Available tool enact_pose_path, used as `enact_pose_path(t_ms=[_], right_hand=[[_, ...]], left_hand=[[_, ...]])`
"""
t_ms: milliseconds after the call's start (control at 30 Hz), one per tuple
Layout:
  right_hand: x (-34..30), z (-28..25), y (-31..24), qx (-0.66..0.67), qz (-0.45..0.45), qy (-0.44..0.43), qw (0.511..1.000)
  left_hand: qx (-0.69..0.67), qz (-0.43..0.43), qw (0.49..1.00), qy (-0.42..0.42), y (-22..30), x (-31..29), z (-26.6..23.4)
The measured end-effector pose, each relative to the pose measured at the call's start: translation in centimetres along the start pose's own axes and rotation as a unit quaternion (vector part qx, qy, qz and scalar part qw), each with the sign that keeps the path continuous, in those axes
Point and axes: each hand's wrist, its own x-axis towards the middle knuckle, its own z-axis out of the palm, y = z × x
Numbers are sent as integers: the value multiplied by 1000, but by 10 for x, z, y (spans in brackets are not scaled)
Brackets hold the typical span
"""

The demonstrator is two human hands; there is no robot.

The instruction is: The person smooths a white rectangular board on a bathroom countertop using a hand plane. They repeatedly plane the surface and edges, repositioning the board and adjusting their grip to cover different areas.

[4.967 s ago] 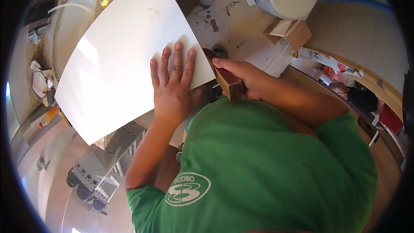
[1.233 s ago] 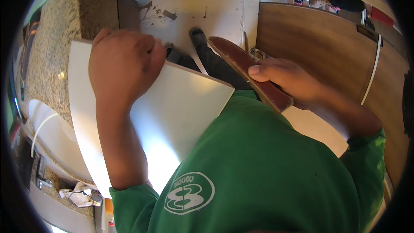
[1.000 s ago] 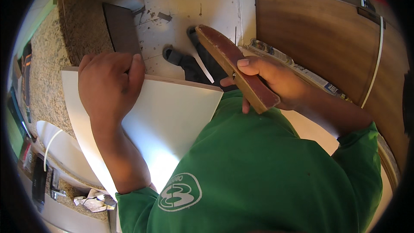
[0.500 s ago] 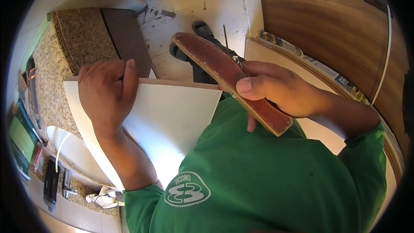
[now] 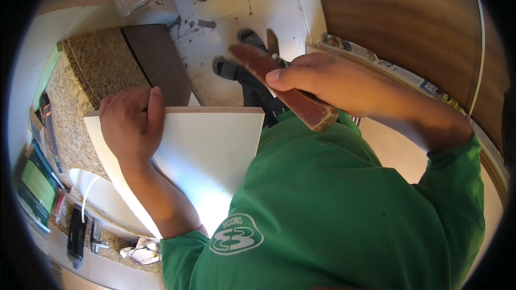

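Your left hand is gripping the far edge of the white board, its fingers curling over, tips hidden. The board is lying between the granite counter and your green shirt. The fingers of your right hand are grasping the red-brown block, thumb resting on top, and are holding it just beyond the board's right corner.

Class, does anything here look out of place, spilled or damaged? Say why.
Yes: dark scraps lie scattered on the pale floor, like uncleared debris. The red-brown block in the right hand looks scuffed at its near end.
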Motion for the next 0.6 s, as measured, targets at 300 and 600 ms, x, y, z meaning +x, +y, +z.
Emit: enact_pose_path(t_ms=[300,600], right_hand=[[15,11,2,-48,63,-72,994],[27,28,-25,-127,120,-36,984]], left_hand=[[22,9,1000,-5,-3,-3,1],[-3,-18,1000,15,-11,-10,6]])
